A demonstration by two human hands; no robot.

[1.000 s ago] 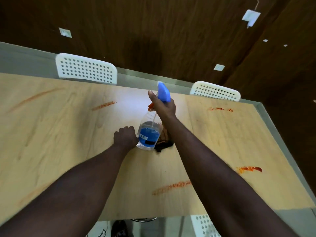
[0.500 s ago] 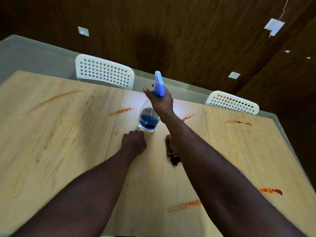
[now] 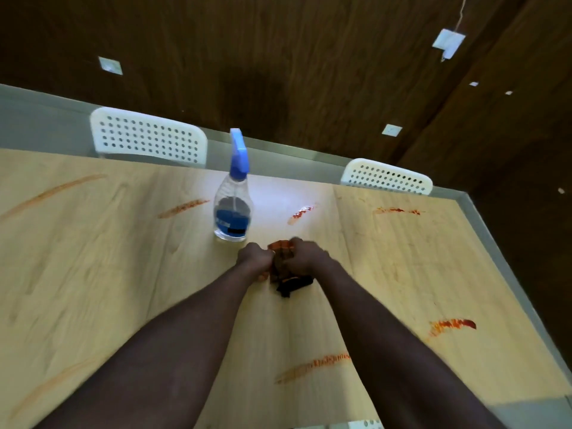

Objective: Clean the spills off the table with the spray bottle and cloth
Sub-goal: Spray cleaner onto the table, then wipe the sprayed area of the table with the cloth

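A clear spray bottle [image 3: 232,209] with a blue trigger head and blue label stands upright on the light wooden table [image 3: 93,258], free of both hands. Just in front of it lies a dark, red-stained cloth [image 3: 286,274]. My right hand [image 3: 305,258] grips the cloth from the right. My left hand [image 3: 253,260] is curled at the cloth's left edge and seems to hold it too. Red spill streaks mark the table: one [image 3: 301,212] behind the cloth, one [image 3: 182,207] left of the bottle, one [image 3: 452,325] at the right.
More red streaks lie at the far right [image 3: 397,210], near the front [image 3: 312,365] and at the far left [image 3: 52,191]. Two white perforated chairs [image 3: 148,140] [image 3: 387,181] stand behind the table. The table's right edge [image 3: 501,258] runs diagonally.
My right hand set the spray bottle down upright and let go of it. It then came back to the cloth, and my left hand moved right to meet it there.
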